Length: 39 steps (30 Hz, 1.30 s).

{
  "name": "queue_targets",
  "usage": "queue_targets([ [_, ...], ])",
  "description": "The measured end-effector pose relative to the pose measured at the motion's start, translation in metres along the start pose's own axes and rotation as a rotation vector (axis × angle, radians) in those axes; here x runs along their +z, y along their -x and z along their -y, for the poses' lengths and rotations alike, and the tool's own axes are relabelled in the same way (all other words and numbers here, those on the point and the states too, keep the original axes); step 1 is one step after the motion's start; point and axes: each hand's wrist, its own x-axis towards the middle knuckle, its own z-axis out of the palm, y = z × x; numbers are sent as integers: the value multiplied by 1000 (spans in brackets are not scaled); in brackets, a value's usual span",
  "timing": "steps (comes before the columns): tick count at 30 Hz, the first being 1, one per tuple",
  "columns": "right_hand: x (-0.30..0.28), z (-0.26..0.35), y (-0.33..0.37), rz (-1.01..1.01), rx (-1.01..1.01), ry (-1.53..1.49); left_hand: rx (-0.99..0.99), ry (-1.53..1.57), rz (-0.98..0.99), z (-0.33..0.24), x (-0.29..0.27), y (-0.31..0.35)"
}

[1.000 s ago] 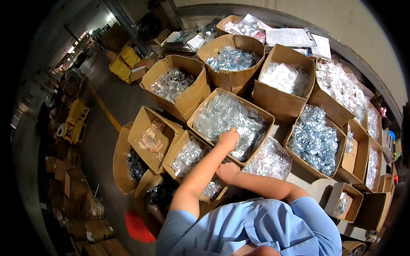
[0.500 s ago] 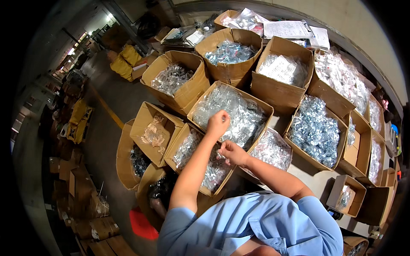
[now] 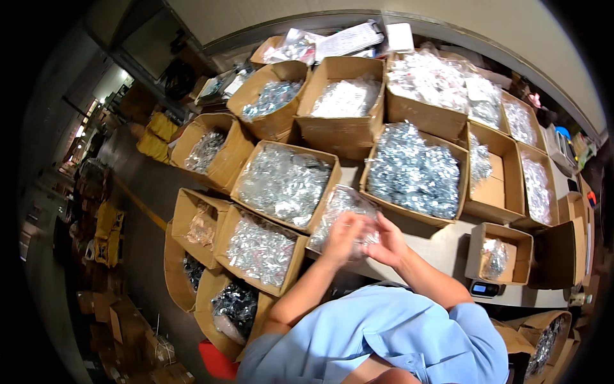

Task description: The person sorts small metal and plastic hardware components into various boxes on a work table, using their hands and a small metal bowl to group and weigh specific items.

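Note:
Both hands are close together over a clear plastic-lined heap of small glinting packets (image 3: pixel 340 203) near the front edge of the table. My left hand (image 3: pixel 344 240) is smeared by motion, so its grip is unclear. Facing it, my right hand (image 3: pixel 390 246) has its thumb and fingers apart, curved around the space between the hands. Shiny clear plastic shows between them; whether either hand holds it cannot be made out. Just left of the hands stand a cardboard box of clear packets (image 3: pixel 332 174) and a lower box of silvery packets (image 3: pixel 299 246).
A box of bluish packets (image 3: pixel 462 185) stands to the right. Beyond it are a partly filled box (image 3: pixel 508 185) and a small box (image 3: pixel 521 246) on a scale (image 3: pixel 484 290). Farther back are more boxes and papers (image 3: pixel 348 40). A red object (image 3: pixel 216 360) lies low at left.
My view has swung to the right. Both hands have left the boxes of clear and silvery packets on the left and come together over the plastic-lined heap.

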Motion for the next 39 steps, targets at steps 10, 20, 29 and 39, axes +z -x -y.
queue_targets([
  [10, -82, 95, 282, -395, -1053, 239, 71, -221, 589, 155, 279, -48],
  [20, -100, 112, 292, -1202, -1232, 1193, 539, -639, 336, 95, 206, -71],
  [29, 15, 132, 96, -717, -1096, 1866, 477, -1256, -1155, -51, -232, -26],
  [39, 186, 115, -308, 131, -717, 2453, -798, -1217, -781, -15, -514, 62],
])
